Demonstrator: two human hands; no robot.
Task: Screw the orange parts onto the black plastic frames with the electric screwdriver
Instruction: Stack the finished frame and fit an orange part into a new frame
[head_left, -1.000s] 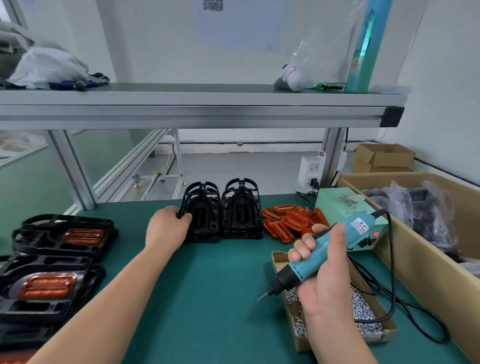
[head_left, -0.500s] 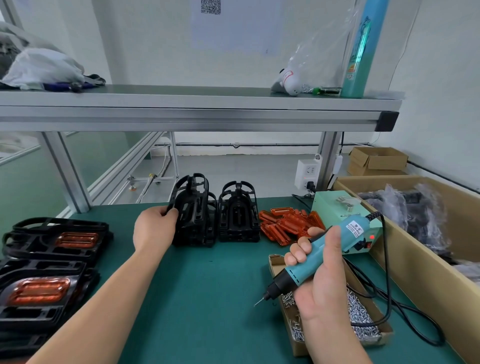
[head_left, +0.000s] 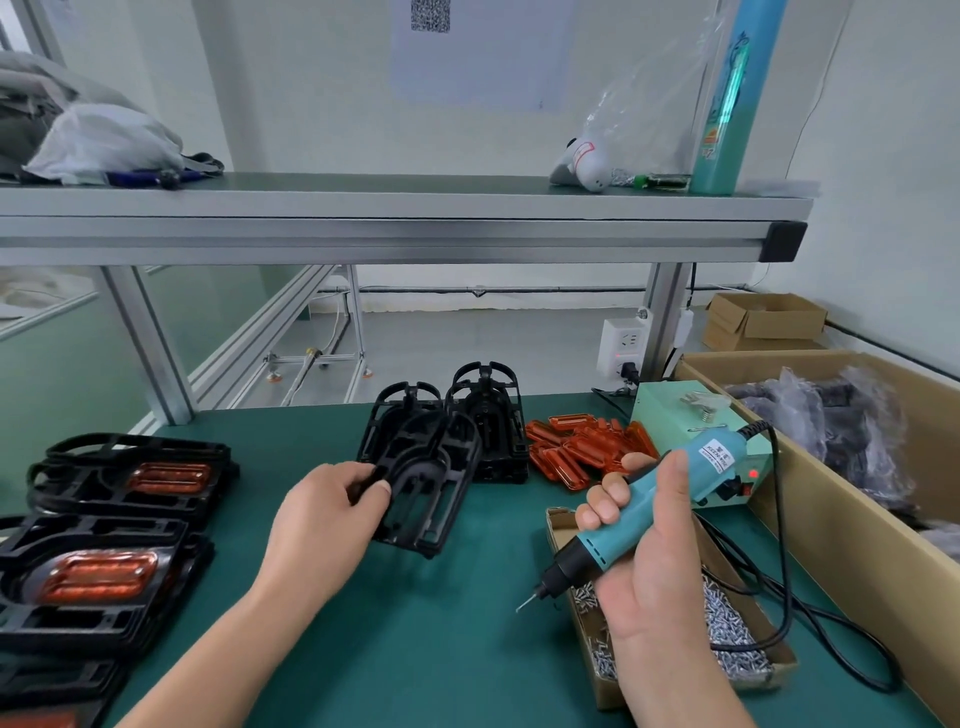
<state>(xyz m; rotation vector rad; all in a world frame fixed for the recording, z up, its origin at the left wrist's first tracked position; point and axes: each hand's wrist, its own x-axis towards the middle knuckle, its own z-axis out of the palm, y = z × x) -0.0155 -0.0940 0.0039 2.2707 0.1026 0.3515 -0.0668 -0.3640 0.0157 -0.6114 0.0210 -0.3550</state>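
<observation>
The electric screwdriver (head_left: 711, 460) label reads "KEEN"; the wall sheet (head_left: 480, 57) bears a QR code (head_left: 430, 13)

Assembly station in a light-manufacturing workshop. The green-matted workbench (head_left: 415, 649) carries stacked black plastic frames (head_left: 93, 623) at its left edge, a heap of translucent orange plastic parts (head_left: 576, 452) toward its rear, and a shallow cardboard tray of loose silver screws (head_left: 602, 693) near its right front. A grey aluminium-profile shelf (head_left: 389, 234) spans above it.

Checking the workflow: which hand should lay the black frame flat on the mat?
Probably left: the left hand grips the black frame; the right hand is full, holding the screwdriver.
</observation>
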